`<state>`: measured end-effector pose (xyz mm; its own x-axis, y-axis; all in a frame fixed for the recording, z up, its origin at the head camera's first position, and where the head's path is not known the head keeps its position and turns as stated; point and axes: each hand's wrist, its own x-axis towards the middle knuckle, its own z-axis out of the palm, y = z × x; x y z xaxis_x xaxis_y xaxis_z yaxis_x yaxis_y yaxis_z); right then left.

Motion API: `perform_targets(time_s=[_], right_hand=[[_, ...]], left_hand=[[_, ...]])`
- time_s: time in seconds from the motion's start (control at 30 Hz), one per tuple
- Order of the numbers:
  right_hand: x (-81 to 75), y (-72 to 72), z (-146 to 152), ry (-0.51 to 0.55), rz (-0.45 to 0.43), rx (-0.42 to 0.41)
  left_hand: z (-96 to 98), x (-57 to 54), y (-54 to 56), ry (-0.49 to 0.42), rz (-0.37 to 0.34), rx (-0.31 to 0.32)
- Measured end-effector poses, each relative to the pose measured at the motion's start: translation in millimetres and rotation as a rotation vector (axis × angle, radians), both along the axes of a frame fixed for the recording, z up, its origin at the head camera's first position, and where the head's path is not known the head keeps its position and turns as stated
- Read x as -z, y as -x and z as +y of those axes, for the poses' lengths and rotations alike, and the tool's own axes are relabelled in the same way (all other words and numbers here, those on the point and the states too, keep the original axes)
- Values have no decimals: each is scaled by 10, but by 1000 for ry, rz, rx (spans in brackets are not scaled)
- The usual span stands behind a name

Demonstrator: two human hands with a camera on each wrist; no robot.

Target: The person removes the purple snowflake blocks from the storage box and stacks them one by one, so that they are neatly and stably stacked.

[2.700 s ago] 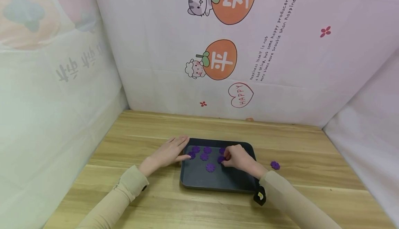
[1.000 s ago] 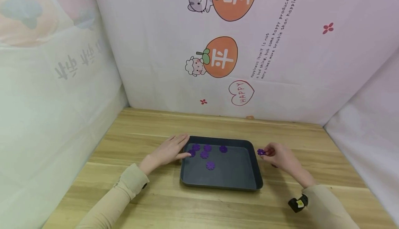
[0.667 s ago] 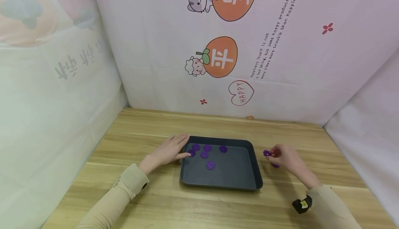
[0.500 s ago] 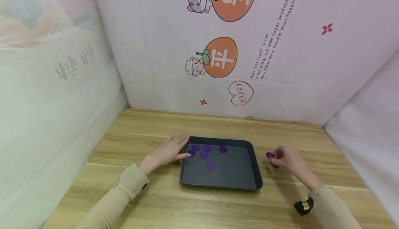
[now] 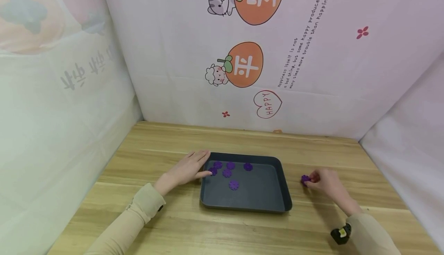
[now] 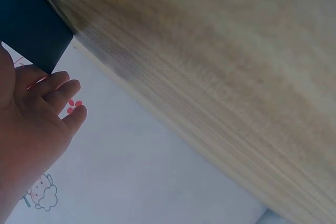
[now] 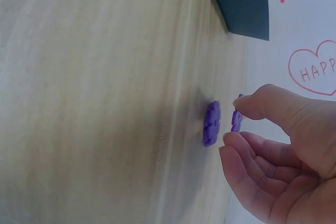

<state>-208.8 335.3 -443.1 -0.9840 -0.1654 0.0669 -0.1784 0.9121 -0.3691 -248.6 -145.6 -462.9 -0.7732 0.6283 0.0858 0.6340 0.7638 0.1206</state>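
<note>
The person's right hand (image 5: pixel 327 184) is out over the wooden table (image 5: pixel 243 232), to the right of the dark tray (image 5: pixel 260 193), with thumb and fingertips pinching a small purple disc (image 7: pixel 237 119); the remaining fingers fold loosely in toward the palm. Just under it a second disc (image 7: pixel 211 123) lies on the table, and from the wrist side I can make out a slim gap between the two. The left hand (image 5: pixel 184 170) rests at the tray's far left corner, fingers straight and close together, thumb spread wide and reaching over the rim. Its tip comes right up to one of the six purple flower-edged pieces (image 5: pixel 234 185) in the tray, though I can't tell whether it touches. Five of those sit toward the far side, four bunched on the left and one by itself nearer the middle; the sixth lies closer to the person. A black device (image 5: pixel 341 233) sits by the beige right cuff (image 5: pixel 367 230), and a white printed cloth (image 5: pixel 173 54) stands behind the table.
</note>
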Motion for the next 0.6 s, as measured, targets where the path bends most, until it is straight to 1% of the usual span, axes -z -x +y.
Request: perform_targets(time_s=[0.4,0.6], right_hand=[[79,-9,40,-1,-8,-3],[85,-10,40,-6,-19,7]], left_hand=[[-3,0,-4,-4,-1,1],[-1,-6,-6,-18,-4,0]])
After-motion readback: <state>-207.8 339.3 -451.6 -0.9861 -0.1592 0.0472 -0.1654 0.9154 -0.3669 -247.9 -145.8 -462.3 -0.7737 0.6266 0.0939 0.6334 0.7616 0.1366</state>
